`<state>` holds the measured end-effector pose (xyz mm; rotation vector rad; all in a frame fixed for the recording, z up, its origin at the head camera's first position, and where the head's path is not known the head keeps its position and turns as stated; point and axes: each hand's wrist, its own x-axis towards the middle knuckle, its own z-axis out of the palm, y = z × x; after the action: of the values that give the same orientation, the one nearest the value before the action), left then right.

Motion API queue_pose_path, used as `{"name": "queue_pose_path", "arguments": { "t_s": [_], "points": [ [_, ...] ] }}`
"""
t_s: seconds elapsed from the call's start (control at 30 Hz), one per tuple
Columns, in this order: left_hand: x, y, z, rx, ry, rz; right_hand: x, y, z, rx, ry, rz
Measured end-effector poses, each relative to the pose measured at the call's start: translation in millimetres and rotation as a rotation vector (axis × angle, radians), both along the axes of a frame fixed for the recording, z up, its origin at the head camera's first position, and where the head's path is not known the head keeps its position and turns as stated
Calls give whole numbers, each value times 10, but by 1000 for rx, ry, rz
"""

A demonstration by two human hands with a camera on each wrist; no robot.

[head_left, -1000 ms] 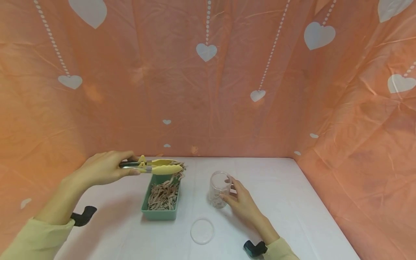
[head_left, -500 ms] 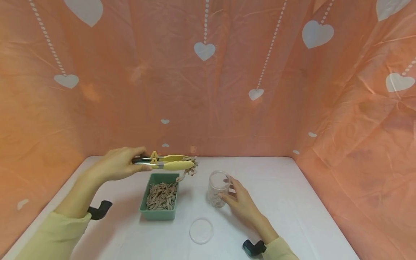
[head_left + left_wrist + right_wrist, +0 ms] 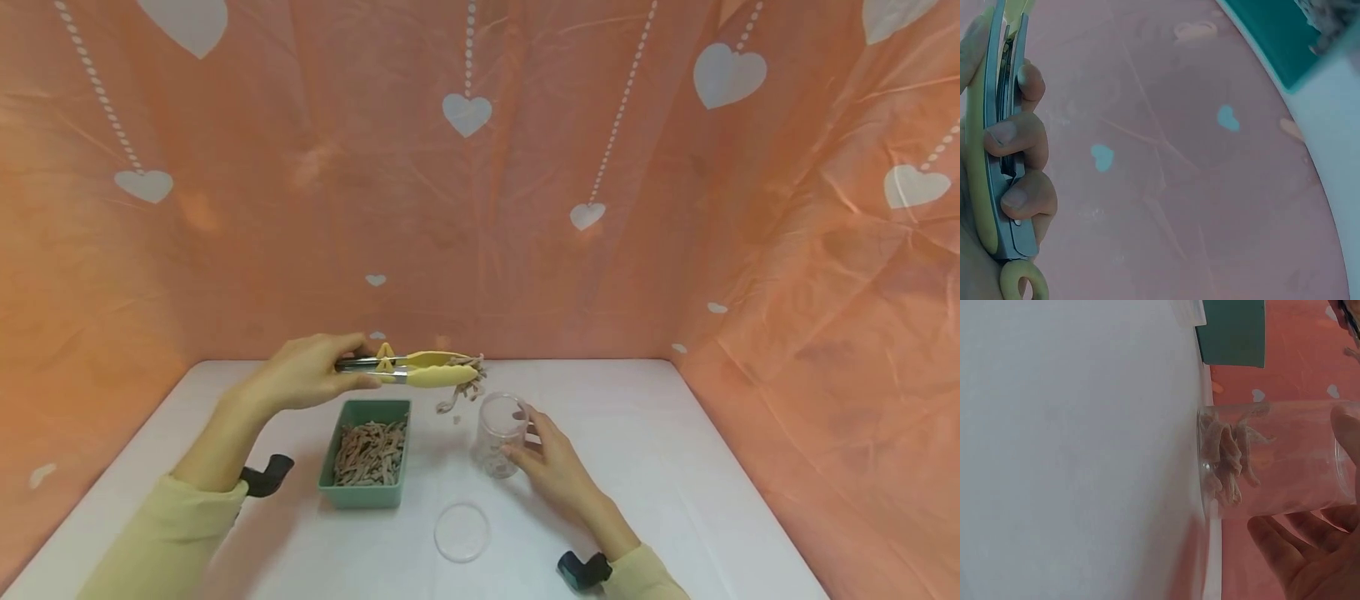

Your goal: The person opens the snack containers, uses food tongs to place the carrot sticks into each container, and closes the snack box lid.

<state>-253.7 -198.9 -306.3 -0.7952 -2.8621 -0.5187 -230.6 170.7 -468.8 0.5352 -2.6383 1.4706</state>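
My left hand [image 3: 311, 373] grips a pair of tongs [image 3: 442, 377] with yellow tips and metal arms, fingers curled round the arms in the left wrist view. Between the tips is a clump of dried, twisted brown strips [image 3: 471, 387], one dangling below, level with the back of the table and just left of the jar. A small bit [image 3: 457, 420] shows under the clump. My right hand [image 3: 555, 467] holds an upright, lidless clear jar [image 3: 495, 437] on the table, thumb in front and fingers behind. Some strips [image 3: 1225, 456] lie at the jar's bottom in the right wrist view.
A green rectangular tub [image 3: 363, 498] of the same strips stands left of the jar. Nearer me lies a round clear lid [image 3: 462, 533] on the white table [image 3: 675, 517]. Orange sheeting with white hearts [image 3: 467, 114] encloses the back and sides.
My left hand has carried the tongs and clump rightward from over the tub's back to beside the jar's mouth. The right hand and jar stay in place; the view shifts slightly.
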Motion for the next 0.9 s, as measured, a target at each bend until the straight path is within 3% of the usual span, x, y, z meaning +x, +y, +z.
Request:
{"name": "queue_pose_path", "arguments": {
  "t_s": [0.23,0.67,0.9],
  "points": [
    [-61,185,-49,57,3,-43,-9,6,0,7,5,4],
    [-139,499,-331,156,35,-57,-22,12,-2,18,8,8],
    [-136,570,-467,157,55,-60,-26,21,-5,7,-7,3]
  ]
}}
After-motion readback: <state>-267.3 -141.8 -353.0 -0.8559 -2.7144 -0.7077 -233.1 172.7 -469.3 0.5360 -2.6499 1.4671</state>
